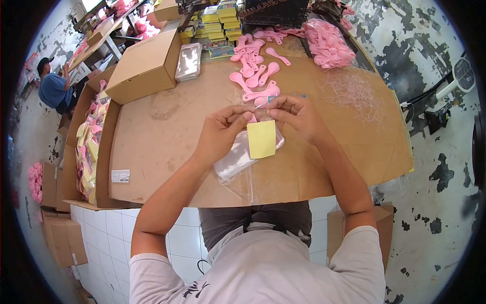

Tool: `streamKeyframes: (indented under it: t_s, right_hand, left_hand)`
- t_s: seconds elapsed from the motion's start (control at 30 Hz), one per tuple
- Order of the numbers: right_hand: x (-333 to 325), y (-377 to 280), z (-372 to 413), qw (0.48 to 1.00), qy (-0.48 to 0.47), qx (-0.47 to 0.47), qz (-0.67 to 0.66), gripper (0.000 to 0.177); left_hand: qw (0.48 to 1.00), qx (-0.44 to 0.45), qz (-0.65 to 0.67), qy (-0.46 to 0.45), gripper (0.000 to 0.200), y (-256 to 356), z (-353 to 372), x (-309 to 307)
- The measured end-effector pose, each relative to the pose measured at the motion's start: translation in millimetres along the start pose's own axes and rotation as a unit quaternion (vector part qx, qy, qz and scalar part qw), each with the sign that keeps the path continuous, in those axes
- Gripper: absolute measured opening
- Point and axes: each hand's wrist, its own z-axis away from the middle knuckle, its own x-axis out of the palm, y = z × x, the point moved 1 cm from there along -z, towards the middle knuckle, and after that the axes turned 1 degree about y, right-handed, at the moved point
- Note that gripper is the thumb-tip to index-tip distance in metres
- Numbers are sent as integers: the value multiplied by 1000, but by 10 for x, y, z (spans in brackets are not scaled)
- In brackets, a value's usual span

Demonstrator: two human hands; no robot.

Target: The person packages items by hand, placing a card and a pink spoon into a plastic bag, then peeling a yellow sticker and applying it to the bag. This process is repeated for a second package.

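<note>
Head view: both arms reach forward from wide-set, bent elbows, and the forearms slant inward so that the hands come close together over the middle of the desk (167, 147), which is topped with brown cardboard. The left hand (218, 129) is turned inward, fingers curled, with thumb and forefinger pinched on a small pink piece (253, 118). Just beside it, the right hand (302, 120) has its fingers bent toward the left one; its thumb and fingertips are closed on what looks like clear film (261, 107). A yellow card (261, 140) hangs upright below the fingertips, in front of a stack of clear bags (234, 161) lying on the desk. No writing shows on the face of the card.

Beyond the hands lie loose pink spoons (253, 81), and farther back stand stacks of printed cards (226, 23), whose print is too small to read. A bulging bag of spoons (329, 45) sits at the far right. At the left, an open carton (114, 157) holds more spoons with yellow cards; on the desk just beside it is a white label (120, 176) with illegible lines. The closed carton (147, 66) bears faint lettering along an upper edge, also unreadable. Dark brush-like marks (195, 289) show on the pale shirt (283, 268); I cannot make them out. Another person (55, 90) sits at the far left.
</note>
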Motion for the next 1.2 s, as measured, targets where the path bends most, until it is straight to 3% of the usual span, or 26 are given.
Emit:
streamKeyframes:
  t_s: [0.3, 0.6, 0.77, 0.97, 1.07, 1.2]
  right_hand:
    - [-97, 95, 19, 999, 5, -40, -6, 17]
    - [-192, 7, 48, 997, -35, -45, 43, 14]
    - [-192, 157, 35, 996, -44, -74, 16, 15]
    - [-129, 71, 60, 999, -23, -39, 3, 34]
    - [-68, 79, 82, 995, -74, -62, 27, 46]
    - [-29, 64, 102, 997, -72, 23, -2, 50]
  left_hand:
    - [999, 42, -13, -11, 26, -78, -22, -28]
    - [997, -30, 76, 0, 26, -30, -14, -47]
    - [999, -14, -25, -21, 25, -91, -30, -57]
    - [999, -5, -35, -23, 25, -81, -38, -30]
    - [999, -1, -29, -13, 25, -58, -40, -29]
    - [999, 3, -22, -26, 30, -35, -43, -53]
